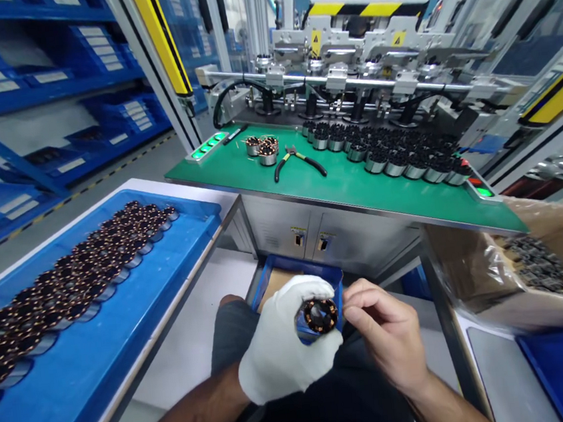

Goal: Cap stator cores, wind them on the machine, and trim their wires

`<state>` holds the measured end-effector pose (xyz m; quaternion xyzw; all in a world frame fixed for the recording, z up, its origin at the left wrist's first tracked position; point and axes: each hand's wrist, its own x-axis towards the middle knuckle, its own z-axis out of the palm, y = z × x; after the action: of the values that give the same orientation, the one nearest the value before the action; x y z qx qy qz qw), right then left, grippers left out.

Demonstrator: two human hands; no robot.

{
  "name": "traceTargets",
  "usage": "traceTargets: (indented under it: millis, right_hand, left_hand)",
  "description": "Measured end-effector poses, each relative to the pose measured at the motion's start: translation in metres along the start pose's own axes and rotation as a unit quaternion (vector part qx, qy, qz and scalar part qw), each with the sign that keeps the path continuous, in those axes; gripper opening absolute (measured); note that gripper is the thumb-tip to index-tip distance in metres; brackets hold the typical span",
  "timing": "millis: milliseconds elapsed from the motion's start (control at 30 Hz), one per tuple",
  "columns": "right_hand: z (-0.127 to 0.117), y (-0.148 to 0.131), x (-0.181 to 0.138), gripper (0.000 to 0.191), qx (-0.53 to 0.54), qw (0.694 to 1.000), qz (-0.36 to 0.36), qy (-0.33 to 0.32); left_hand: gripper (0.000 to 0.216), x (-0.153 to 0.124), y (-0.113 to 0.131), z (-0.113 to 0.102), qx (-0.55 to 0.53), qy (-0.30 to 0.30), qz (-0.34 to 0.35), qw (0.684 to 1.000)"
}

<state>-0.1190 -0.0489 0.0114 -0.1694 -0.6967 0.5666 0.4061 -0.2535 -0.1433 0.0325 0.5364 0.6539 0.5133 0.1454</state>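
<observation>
- One copper-wound stator (324,328) sits gripped in gloved left hand (290,344).
- Bare right hand (389,330) beside it, fingers curled; cannot tell if gripping.
- Pliers (291,151) lie on green surface (237,175).

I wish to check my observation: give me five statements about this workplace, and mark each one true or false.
1. The white-gloved left hand holds a ring-shaped black-and-copper part. True.
2. Both hands wear gloves. False: the right hand is bare.
3. Black-and-yellow-handled pliers lie on the flat green work surface. True.
4. Those pliers are closed. False: they lie open.
5. The long blue plastic tray at the left contains many copper-wound parts. True.
</observation>
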Motion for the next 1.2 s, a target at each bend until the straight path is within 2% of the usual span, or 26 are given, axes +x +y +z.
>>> traceTargets:
  millis: [100, 233, 333, 533, 633, 767, 900, 1100, 1200]
  right_hand:
    - [-0.003, -0.005, 0.002, 0.013, -0.028, 0.999, -0.042, -0.016]
    - [-0.007, -0.002, 0.011, 0.011, -0.024, 0.999, -0.029, -0.017]
    - [-0.008, -0.003, 0.013, 0.008, -0.049, 0.997, -0.038, -0.048]
    - [-0.007, -0.008, -0.002, 0.016, -0.116, 0.988, -0.105, 0.015]
    - [-0.004, -0.006, 0.002, 0.019, -0.095, 0.992, -0.086, 0.009]
    - [-0.002, -0.006, 0.012, 0.015, -0.072, 0.992, -0.097, -0.044]
    - [-0.002, -0.007, 0.004, 0.016, -0.092, 0.989, -0.114, -0.007]
    - [0.001, -0.012, -0.013, 0.026, -0.122, 0.969, -0.216, -0.01]
    - [-0.002, -0.012, -0.011, 0.028, -0.119, 0.962, -0.244, -0.03]
  left_hand:
    - [0.027, 0.002, 0.003, -0.003, 0.006, -0.004, 0.015, 1.0]
    - [0.03, 0.003, 0.008, -0.008, 0.022, 0.006, 0.008, 1.0]
    - [0.032, 0.001, 0.005, -0.008, 0.01, -0.003, -0.008, 1.0]
    - [0.039, -0.007, -0.012, -0.009, -0.049, 0.006, -0.064, 0.997]
    - [0.041, -0.008, -0.017, -0.011, -0.081, -0.023, -0.074, 0.994]
    - [0.033, -0.006, -0.02, -0.01, -0.105, -0.068, -0.079, 0.989]
    - [0.033, -0.005, -0.02, -0.008, -0.116, -0.069, -0.081, 0.987]
    - [0.032, -0.001, -0.006, -0.009, -0.116, -0.058, -0.064, 0.99]
    - [0.033, 0.002, 0.0, -0.013, -0.138, -0.098, -0.049, 0.984]
